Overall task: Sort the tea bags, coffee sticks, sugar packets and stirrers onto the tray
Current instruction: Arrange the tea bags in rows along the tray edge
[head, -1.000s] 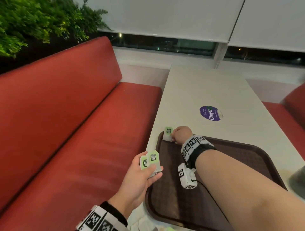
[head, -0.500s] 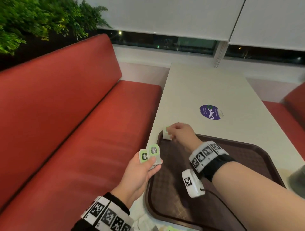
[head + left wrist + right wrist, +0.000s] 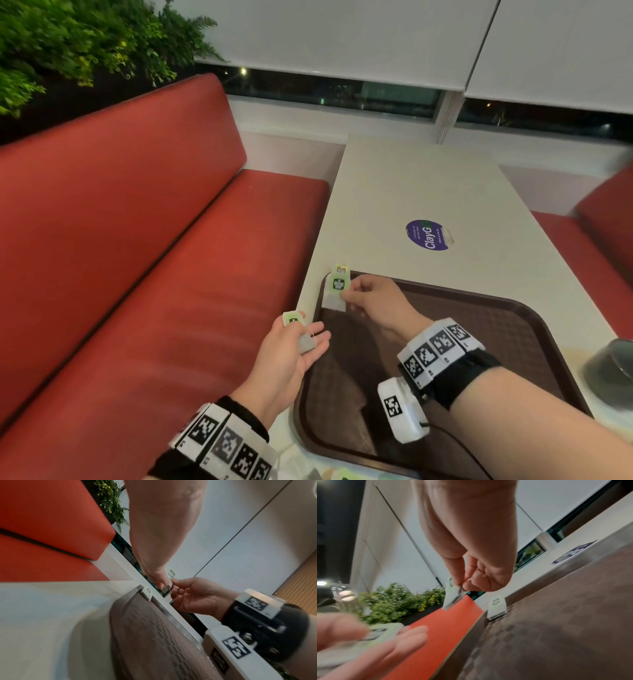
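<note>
A brown tray (image 3: 496, 342) lies on the white table (image 3: 428, 178) near its left edge. One tea bag with a green tag (image 3: 342, 269) rests on the tray's far left corner, also visible as the lying tea bag (image 3: 497, 607). My right hand (image 3: 349, 294) hovers just over that corner and pinches a second tea bag (image 3: 337, 291) between thumb and fingertips; the pinched tea bag (image 3: 453, 596) hangs down. My left hand (image 3: 301, 329) is beside the tray's left rim, palm up, thumb holding a third tea bag (image 3: 306, 342) against the fingers.
A red bench (image 3: 137, 274) runs along the left of the table. A purple sticker (image 3: 428, 234) is on the tabletop beyond the tray. A dark rounded object (image 3: 613, 370) sits at the right edge. Blurred packets (image 3: 342, 475) lie at the bottom edge.
My right hand left one tea bag on the tray's corner and now pinches another. My left hand went from holding two tea bags to one.
</note>
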The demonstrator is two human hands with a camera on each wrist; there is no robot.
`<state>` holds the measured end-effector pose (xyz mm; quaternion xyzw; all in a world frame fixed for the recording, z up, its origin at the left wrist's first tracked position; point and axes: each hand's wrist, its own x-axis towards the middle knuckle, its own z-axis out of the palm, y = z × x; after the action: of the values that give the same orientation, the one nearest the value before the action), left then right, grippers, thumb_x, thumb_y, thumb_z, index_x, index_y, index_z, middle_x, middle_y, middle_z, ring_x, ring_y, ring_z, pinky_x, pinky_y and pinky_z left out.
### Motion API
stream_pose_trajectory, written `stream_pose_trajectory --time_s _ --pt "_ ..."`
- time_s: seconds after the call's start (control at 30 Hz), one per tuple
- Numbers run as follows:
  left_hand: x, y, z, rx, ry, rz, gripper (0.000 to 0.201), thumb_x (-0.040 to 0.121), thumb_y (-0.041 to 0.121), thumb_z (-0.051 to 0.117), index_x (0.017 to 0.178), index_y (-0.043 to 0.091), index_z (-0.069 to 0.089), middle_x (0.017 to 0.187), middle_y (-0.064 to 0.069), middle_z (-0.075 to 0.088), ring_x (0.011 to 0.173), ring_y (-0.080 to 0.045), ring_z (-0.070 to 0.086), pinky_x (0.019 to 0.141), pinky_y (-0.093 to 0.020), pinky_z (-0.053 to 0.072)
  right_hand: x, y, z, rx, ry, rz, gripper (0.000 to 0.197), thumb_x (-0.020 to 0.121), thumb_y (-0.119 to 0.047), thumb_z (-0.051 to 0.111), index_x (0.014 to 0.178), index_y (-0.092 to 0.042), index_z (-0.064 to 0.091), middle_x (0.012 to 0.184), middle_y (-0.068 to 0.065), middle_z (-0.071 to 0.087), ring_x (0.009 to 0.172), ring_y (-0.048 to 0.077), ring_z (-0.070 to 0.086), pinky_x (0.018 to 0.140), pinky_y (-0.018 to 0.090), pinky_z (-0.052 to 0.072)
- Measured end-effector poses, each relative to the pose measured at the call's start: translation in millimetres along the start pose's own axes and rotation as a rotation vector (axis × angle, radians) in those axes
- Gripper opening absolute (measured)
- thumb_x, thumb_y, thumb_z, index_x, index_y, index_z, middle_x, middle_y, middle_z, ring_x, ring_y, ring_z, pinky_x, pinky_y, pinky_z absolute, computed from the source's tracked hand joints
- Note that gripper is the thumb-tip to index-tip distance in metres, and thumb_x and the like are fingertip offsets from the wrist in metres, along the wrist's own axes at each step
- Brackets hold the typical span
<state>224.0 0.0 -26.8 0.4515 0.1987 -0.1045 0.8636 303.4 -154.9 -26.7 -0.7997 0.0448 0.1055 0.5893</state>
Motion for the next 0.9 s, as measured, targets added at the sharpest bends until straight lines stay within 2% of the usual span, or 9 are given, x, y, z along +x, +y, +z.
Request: stream_pose_trajectory --time_s 0.13,0.23,0.33,0.43,0.5,0.63,0.7,0.8,0.9 --pt "-3.1 -0.2 -1.6 0.013 0.035 -0.007 0.021 0.1 -0.001 0.026 0.112 0.01 0.04 0.116 -0.023 0.058 0.111 -0.034 0.058 0.091 -0.04 0.048 32.4 6.2 -4.0 -0.126 0.118 0.099 0.023 0.085 -0.007 0.067 0.065 -0.012 0.057 0.055 0.0 0.054 0.044 0.006 0.044 0.042 0.015 0.035" --pt "-3.9 -1.0 -2.7 0.031 0.029 -0.021 0.022 0.1 -0.001 0.03 0.116 0.011 0.039 0.117 -0.022 0.057 0.113 -0.035 0.057 0.09 -0.04 0.048 49.4 8.6 2.9 -0.129 0.114 0.182 0.02 0.084 -0.004 0.066 0.068 -0.011 0.056 0.06 0.004 0.053 0.05 0.01 0.046 0.046 0.02 0.036" --pt "-4.0 0.0 -4.2 0.056 0.021 -0.025 0.016 0.101 0.003 0.035 0.107 0.013 0.045 0.117 -0.02 0.057 0.111 -0.033 0.058 0.087 -0.038 0.05 58.7 5.8 7.6 -0.193 0.073 0.216 0.024 0.086 -0.001 0.061 0.067 -0.012 0.053 0.063 0.003 0.053 0.057 0.012 0.05 0.054 0.021 0.04" --pt "-2.8 1.1 -6.4 0.051 0.033 -0.028 0.014 0.101 0.007 0.037 0.112 0.012 0.045 0.111 -0.018 0.058 0.108 -0.031 0.06 0.085 -0.036 0.051 65.8 7.3 7.3 -0.249 0.061 0.217 0.024 0.086 -0.004 0.061 0.067 -0.016 0.054 0.063 0.001 0.056 0.054 0.01 0.054 0.05 0.019 0.045" --pt "-2.4 2.0 -7.9 0.054 0.033 -0.032 0.013 0.101 0.007 0.037 0.108 0.013 0.047 0.105 -0.018 0.056 0.104 -0.03 0.062 0.081 -0.033 0.052 70.2 10.3 7.0 -0.28 0.083 0.217 0.023 0.085 -0.005 0.061 0.066 -0.017 0.054 0.064 0.001 0.058 0.054 0.011 0.056 0.051 0.021 0.048" --pt "-2.3 3.3 -8.7 0.089 0.023 -0.034 0.019 0.099 0.001 0.038 0.094 0.016 0.049 0.116 -0.018 0.051 0.103 -0.029 0.064 0.082 -0.033 0.054 74.3 11.6 6.5 -0.325 0.099 0.208 0.024 0.084 -0.005 0.061 0.065 -0.017 0.053 0.065 0.003 0.059 0.057 0.015 0.057 0.058 0.025 0.052" --pt "-2.8 2.9 -7.8 0.105 0.007 -0.032 0.018 0.098 -0.001 0.039 0.092 0.012 0.049 0.12 -0.02 0.049 0.103 -0.029 0.064 0.083 -0.032 0.054 75.2 11.2 7.8 -0.366 0.102 0.208 0.021 0.083 -0.005 0.062 0.066 -0.015 0.053 0.069 0.006 0.062 0.064 0.02 0.062 0.067 0.031 0.055" --pt "-4.1 3.0 -5.2 0.132 -0.008 -0.028 0.018 0.099 0.001 0.04 0.089 0.014 0.049 0.117 -0.02 0.052 0.103 -0.028 0.063 0.083 -0.032 0.054 75.9 13.0 10.0 -0.509 0.181 0.149 0.003 0.08 -0.01 0.06 0.078 -0.011 0.058 0.089 0.015 0.07 0.088 0.032 0.067 0.082 0.038 0.054" --pt "-3.9 4.8 -3.2 0.154 -0.017 -0.026 0.016 0.099 0.004 0.041 0.093 0.016 0.049 0.113 -0.019 0.054 0.1 -0.027 0.065 0.081 -0.031 0.055 60.1 6.1 8.0 -0.416 0.278 0.024 0.003 0.083 -0.013 0.059 0.08 -0.013 0.061 0.09 0.01 0.069 0.089 0.027 0.065 0.08 0.032 0.05"
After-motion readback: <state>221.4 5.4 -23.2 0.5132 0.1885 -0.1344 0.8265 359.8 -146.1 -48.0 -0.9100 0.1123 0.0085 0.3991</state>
